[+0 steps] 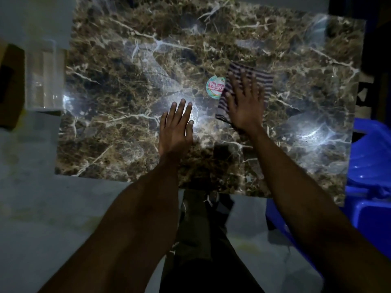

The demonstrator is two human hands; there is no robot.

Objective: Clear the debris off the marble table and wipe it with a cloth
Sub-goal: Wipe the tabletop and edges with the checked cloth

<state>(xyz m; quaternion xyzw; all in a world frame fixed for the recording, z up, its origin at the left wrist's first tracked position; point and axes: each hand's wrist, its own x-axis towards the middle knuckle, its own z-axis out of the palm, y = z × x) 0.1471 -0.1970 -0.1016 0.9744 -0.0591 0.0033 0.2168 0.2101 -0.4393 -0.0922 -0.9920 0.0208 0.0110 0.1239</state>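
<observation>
Head view: right hand (245, 102) lay flat on striped cloth (257, 78), fingers (233, 81) spread straight, pressing not gripping, likely to drag cloth across marble counter (127, 144). Cloth right of centre, edge touching round sticker (215, 87). Left hand (176, 127) open, palm down near centre, holding nothing, probably bracing. No loose debris visible. Blue chair (372, 166) beside counter's right edge.

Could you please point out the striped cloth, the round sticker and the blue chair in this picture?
Cloth (257, 76): head view, bare far part beyond the fingertips.
Sticker (215, 87): head view, middle of its printed face.
Chair (372, 166): head view, blue seat beside the table.
</observation>
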